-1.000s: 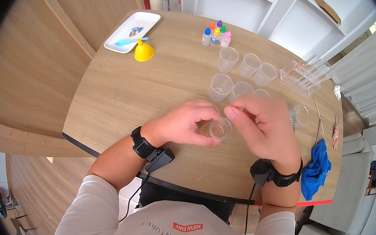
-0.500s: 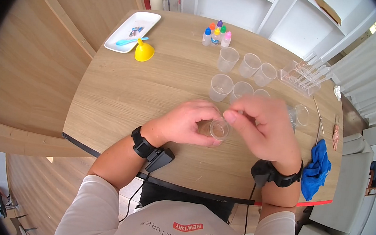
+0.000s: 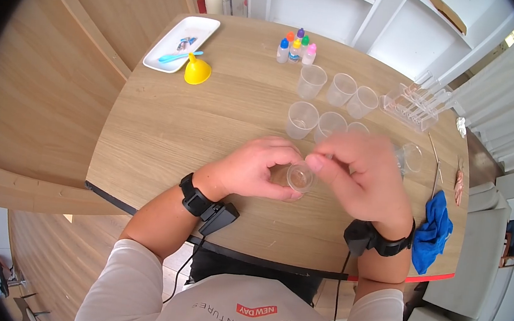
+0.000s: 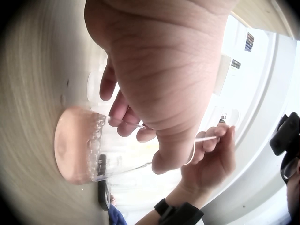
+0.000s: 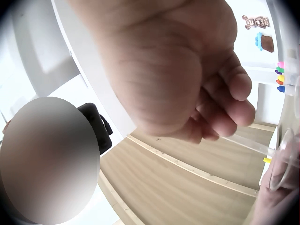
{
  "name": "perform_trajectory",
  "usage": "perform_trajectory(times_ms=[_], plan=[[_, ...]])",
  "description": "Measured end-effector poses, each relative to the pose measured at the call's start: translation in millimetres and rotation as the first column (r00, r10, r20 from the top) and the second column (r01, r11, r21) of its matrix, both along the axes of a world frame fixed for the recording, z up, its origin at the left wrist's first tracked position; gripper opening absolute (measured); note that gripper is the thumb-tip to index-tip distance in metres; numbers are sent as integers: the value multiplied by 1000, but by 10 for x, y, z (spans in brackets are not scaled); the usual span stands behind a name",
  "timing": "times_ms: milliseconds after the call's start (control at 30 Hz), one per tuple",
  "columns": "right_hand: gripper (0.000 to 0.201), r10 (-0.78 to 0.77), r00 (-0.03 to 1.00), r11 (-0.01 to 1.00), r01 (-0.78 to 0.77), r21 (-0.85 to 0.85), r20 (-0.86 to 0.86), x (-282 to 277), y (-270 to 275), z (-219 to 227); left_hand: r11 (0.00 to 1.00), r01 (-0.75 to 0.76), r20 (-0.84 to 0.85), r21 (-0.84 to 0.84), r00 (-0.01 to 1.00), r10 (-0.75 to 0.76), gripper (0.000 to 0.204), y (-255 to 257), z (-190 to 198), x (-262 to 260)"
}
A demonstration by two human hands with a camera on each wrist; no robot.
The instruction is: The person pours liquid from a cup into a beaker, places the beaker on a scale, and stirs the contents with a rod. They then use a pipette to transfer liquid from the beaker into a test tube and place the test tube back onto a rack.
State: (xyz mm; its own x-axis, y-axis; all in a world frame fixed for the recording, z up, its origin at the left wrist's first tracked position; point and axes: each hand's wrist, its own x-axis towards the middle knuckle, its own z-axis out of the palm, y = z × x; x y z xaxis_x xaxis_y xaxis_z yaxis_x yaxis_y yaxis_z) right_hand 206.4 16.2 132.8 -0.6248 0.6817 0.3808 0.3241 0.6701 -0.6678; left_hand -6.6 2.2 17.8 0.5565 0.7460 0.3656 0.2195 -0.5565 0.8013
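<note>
A clear plastic cup [image 3: 300,176] stands on the table near its front, and my left hand [image 3: 253,167] grips it around the side near the rim. In the left wrist view, liquid [image 4: 77,145] that looks pinkish, with bubbles along its surface, fills the bottom of the cup. My right hand [image 3: 365,175], a little blurred, is just right of the cup and above it. Its fingertips pinch a thin, pale, see-through stick [image 5: 248,144], which slants down into the cup's mouth. The stick's lower end is hard to make out.
Several empty clear cups [image 3: 302,120] stand behind my hands. Farther back are small colour-capped bottles [image 3: 295,51] and, at right, a test tube rack [image 3: 414,107]. A yellow funnel [image 3: 197,71] and white tray [image 3: 205,26] lie at left; a blue cloth [image 3: 432,232] lies at right.
My right hand shifts slightly back and forth at the cup's rim with the stick pinched throughout. The left hand and the cup stay where they were.
</note>
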Motion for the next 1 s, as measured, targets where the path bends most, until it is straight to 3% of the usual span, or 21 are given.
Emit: perform_trajectory(times_ms=[67, 167, 300, 367, 433, 600, 667, 700, 767, 800, 867, 1000], plan=[[5, 123, 989, 992, -125, 14, 78, 21, 12, 9, 999, 6, -21, -32, 1000, -7, 50, -2, 10, -2], [5, -10, 1000, 1000, 10, 6, 10, -25, -32, -6, 1000, -5, 12, 22, 1000, 5, 48, 2, -2, 11], [5, 118, 990, 993, -120, 18, 81, 17, -8, 18, 1000, 11, 4, -24, 1000, -11, 47, -3, -1, -11], [6, 41, 998, 999, -40, -11, 50, 3, -33, 8, 999, 18, -5, -36, 1000, -18, 47, 0, -9, -7], [6, 42, 999, 999, -42, 3, 29, -13, -22, 10, 999, -14, 24, 40, 1000, 13, 46, 4, -13, 16], [5, 84, 993, 996, -85, 16, 77, 5, -17, 1, 1000, -7, -3, 26, 1000, 7, 49, 4, -12, 3], [5, -32, 999, 999, 33, -36, 20, -14, -34, 2, 999, -8, 11, 41, 1000, 7, 50, 8, -28, 20], [5, -33, 999, 999, 33, -36, 20, 0, -23, -3, 998, -17, 50, 65, 999, 13, 43, 12, -27, 35], [4, 116, 990, 992, -120, 42, 76, 36, 14, -15, 995, -29, 90, 91, 996, 21, 38, 18, -27, 47], [4, 117, 990, 992, -120, 42, 76, 20, 2, -10, 995, -34, 87, 96, 996, 26, 38, 20, -28, 51], [5, -19, 1000, 1000, 19, -13, 2, -20, -36, 2, 994, -37, 83, 102, 996, 29, 38, 27, -31, 56], [4, 85, 995, 995, -88, 47, 59, 21, 7, 3, 993, -36, 101, 116, 995, 24, 38, 25, -36, 55]])
